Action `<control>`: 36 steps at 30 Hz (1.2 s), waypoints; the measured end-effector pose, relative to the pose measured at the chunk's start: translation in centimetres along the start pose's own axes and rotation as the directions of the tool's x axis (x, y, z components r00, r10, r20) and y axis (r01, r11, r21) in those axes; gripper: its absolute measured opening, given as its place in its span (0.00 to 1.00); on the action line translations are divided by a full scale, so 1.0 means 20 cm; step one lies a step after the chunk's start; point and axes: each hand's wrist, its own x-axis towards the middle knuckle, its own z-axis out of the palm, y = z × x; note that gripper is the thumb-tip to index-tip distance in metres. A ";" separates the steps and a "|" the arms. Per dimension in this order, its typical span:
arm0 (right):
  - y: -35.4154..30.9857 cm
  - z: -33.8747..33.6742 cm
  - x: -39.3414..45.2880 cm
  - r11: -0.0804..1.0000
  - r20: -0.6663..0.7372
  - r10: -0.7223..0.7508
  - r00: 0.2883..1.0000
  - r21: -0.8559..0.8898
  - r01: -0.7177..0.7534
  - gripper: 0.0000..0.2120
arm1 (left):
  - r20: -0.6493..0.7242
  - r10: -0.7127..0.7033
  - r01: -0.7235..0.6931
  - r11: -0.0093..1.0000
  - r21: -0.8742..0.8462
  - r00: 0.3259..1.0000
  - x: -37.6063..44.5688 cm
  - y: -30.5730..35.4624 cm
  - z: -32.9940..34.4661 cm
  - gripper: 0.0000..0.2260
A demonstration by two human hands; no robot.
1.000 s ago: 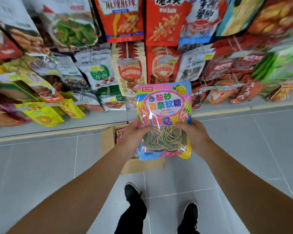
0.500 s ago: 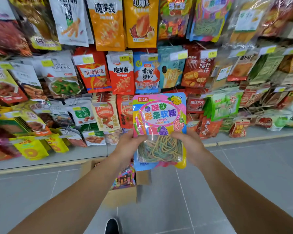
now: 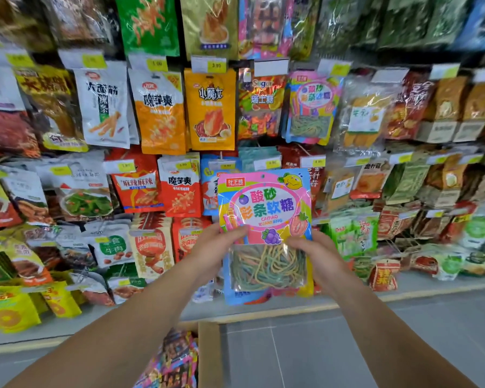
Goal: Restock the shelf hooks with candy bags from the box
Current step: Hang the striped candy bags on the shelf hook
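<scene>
I hold a stack of pink and yellow candy bags (image 3: 265, 208) upright in front of the shelf, coloured gummy strings showing through the clear window. My left hand (image 3: 216, 253) grips the stack's left edge and my right hand (image 3: 317, 256) grips its right edge. Matching candy bags (image 3: 311, 107) hang on a shelf hook above and to the right. The cardboard box (image 3: 209, 357) stands on the floor below my left arm, with more candy bags (image 3: 174, 359) inside.
The wall display is packed with hanging snack bags (image 3: 160, 107) in rows, each hook carrying a price tag (image 3: 216, 65). A low base ledge (image 3: 403, 289) runs under the display. Grey tiled floor (image 3: 333, 348) lies to the right of the box.
I have lifted the candy bags upward and my view has tilted up, so higher hook rows and the matching bags are visible; the box and floor have dropped low in view.
</scene>
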 end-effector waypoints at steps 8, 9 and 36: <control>-0.16 -0.08 0.45 0.990 0.055 0.041 0.998 -0.137 -0.034 0.02 | 0.062 0.145 -0.148 0.988 0.043 0.988 0.52 0.21 0.06 0.07; -0.19 -0.09 0.52 0.990 0.055 0.027 0.998 -0.141 -0.019 0.02 | 0.068 0.157 -0.162 0.984 0.072 0.985 0.59 0.23 0.07 0.08; -1.35 -0.77 1.74 0.868 -0.097 -0.457 0.884 -0.267 0.420 0.21 | 0.002 0.319 -0.313 0.929 0.197 0.948 1.68 0.76 0.70 0.07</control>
